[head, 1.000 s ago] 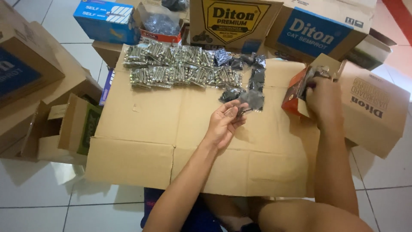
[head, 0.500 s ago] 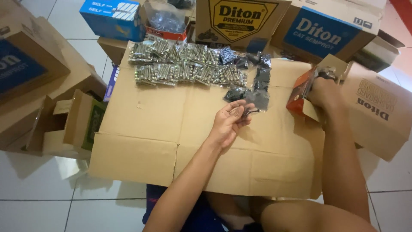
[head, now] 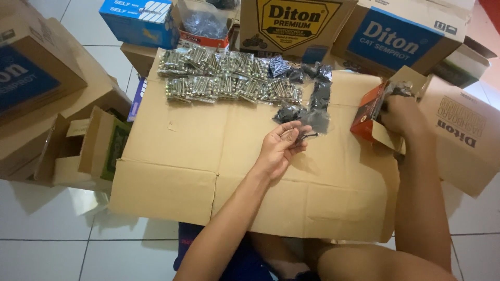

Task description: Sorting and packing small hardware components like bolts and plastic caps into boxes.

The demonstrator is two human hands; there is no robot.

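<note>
My left hand [head: 281, 148] hovers palm-up over a flattened cardboard sheet [head: 177, 156], its fingers cupped around a few dark screws [head: 303, 136]. My right hand [head: 398, 112] reaches into a small orange box [head: 366, 117] at the sheet's right edge; what its fingers grip inside is hidden. Small clear bags of dark screws [head: 312, 106] lie just beyond my left hand. Rows of clear bags of silver bolts [head: 224, 78] lie along the far side of the sheet.
Large cardboard cartons [head: 297, 26] stand along the back, and another carton [head: 463, 135] stands at the right. A blue box [head: 138, 21] sits at the back left. Open brown boxes [head: 78, 145] crowd the left. White floor tiles [head: 52, 234] show at the near left.
My left hand has stayed over the sheet, curling slightly around the dark screws. My right hand remains in the orange box. The view has shifted a little.
</note>
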